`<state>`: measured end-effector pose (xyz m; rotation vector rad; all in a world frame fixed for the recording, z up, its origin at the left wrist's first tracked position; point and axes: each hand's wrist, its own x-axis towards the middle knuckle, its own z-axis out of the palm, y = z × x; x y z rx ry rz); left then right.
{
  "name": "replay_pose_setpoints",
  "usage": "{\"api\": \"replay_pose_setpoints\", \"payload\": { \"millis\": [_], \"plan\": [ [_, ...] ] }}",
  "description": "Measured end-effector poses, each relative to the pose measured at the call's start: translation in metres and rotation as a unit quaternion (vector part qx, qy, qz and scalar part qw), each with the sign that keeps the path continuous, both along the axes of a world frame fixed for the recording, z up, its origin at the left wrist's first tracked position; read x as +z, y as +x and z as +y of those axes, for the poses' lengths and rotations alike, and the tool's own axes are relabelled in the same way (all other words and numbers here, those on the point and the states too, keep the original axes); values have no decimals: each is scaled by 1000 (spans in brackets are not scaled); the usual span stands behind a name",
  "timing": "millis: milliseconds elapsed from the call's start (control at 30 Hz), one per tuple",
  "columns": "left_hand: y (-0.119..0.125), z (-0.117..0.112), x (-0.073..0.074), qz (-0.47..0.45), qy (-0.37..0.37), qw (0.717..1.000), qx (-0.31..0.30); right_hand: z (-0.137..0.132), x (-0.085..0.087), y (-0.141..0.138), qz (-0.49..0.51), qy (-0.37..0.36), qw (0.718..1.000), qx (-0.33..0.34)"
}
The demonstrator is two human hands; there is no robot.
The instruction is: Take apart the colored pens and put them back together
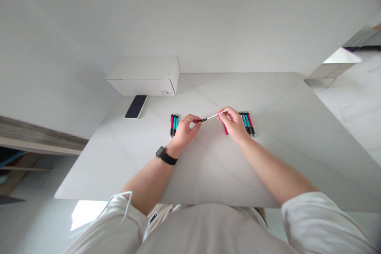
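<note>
The head view looks down on a white stone-topped desk (208, 166) with both forearms reaching in from the bottom edge. The left hand (186, 130), with a black smartwatch (162, 155) on its wrist, is clenched around the black end of a slender pen part (214, 115), pinching it between thumb and fingers. The right hand (233, 124) grasps the white length of the same part near its far tip, so the part spans the gap between the 2 hands, held just above the desk and roughly level.

Just beyond the left hand lies a row of 3 pens (174, 126) side by side, in red, teal and black. Just beyond the right hand lies a second tight row of pens (247, 124), also teal, red and black, though the exact count is hard to tell. A red pen piece (226, 129) pokes out from under the right hand, touching the desk.

Farther up, a white cardboard box (143, 76) sits at the back edge of the desk, and a smartphone (136, 106) with a dark screen lies just beside its front corner. Pale sleeves (324, 214) are pushed up on both forearms.
</note>
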<state>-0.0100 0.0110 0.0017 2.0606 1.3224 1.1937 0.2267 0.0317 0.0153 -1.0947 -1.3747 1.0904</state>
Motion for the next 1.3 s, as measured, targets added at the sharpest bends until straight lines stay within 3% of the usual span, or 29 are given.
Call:
{"api": "replay_pose_setpoints", "payload": {
  "millis": [433,667,733,833,933,1033,1167,1300],
  "plan": [
    [2,-3,3,4,-3,999,-36,-10,-7,-8,-105,-7,991,86],
    [0,-2,4,27,8,1000,-7,5,14,16,-186,17,981,50],
    [0,-2,2,62,5,998,-8,10,20,26,-268,41,962,28],
    [1,-3,0,129,-3,992,-19,15,21,38,-416,48,908,10],
    [2,-5,0,176,-9,984,-40,16,12,42,-521,3,852,39],
    [3,-6,-1,196,-11,978,-69,16,0,43,-575,-22,815,71],
    [2,-6,-4,205,-4,973,-102,18,-12,44,-595,-3,801,71],
    [2,-6,-4,189,3,976,-108,20,-12,45,-565,30,824,33]
  ]
}}
